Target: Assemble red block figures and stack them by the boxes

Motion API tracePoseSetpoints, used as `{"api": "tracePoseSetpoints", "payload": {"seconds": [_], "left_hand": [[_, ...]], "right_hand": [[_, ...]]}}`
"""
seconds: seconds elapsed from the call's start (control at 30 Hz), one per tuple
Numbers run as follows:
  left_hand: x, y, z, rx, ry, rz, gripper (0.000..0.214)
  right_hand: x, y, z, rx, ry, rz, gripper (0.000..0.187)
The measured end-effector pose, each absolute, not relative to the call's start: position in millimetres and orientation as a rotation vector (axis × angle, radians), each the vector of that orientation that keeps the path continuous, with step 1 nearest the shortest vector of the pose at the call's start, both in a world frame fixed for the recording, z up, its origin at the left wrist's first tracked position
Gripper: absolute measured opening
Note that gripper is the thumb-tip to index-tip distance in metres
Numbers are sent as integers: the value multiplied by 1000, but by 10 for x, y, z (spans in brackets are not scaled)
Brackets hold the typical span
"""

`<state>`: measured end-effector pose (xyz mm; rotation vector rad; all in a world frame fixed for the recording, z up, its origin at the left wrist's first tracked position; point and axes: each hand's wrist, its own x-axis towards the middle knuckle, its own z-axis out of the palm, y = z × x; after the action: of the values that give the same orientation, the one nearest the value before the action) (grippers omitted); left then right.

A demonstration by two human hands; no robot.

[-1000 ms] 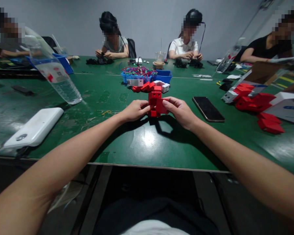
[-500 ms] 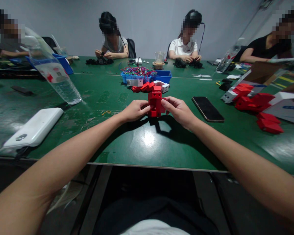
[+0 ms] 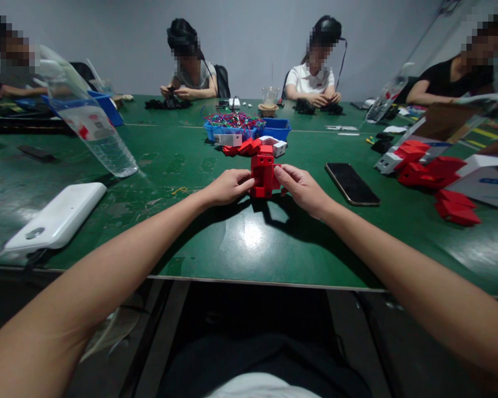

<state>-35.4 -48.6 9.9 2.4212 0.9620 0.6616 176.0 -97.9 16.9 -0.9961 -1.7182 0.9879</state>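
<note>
A red block-shaped plastic figure (image 3: 262,174) stands upright on the green table (image 3: 240,237) in front of me. My left hand (image 3: 228,187) grips its left side with curled fingers. My right hand (image 3: 301,187) pinches its right side between thumb and fingers. Just behind it lie more red and white plastic pieces (image 3: 255,146) and blue bins (image 3: 249,129) holding coloured wires.
A black phone (image 3: 352,184) lies right of my hands. Red parts (image 3: 440,179) and a white box (image 3: 487,179) sit far right. A white device (image 3: 58,215) and a water bottle (image 3: 89,124) are on the left. Several people work at the table's far side and ends.
The red piece my right hand held out at the figure's right side has closed in against the figure. Both hands stay on it.
</note>
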Motion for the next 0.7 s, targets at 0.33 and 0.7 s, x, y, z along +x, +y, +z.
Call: {"api": "tracePoseSetpoints", "payload": {"seconds": [0.33, 0.7], "left_hand": [[-381, -464, 94, 2383, 960, 621, 40], [-394, -467, 94, 2433, 893, 645, 38]], "right_hand": [[1786, -976, 130, -1004, -1897, 913, 51], [1798, -995, 154, -936, -1864, 1029, 44]]}}
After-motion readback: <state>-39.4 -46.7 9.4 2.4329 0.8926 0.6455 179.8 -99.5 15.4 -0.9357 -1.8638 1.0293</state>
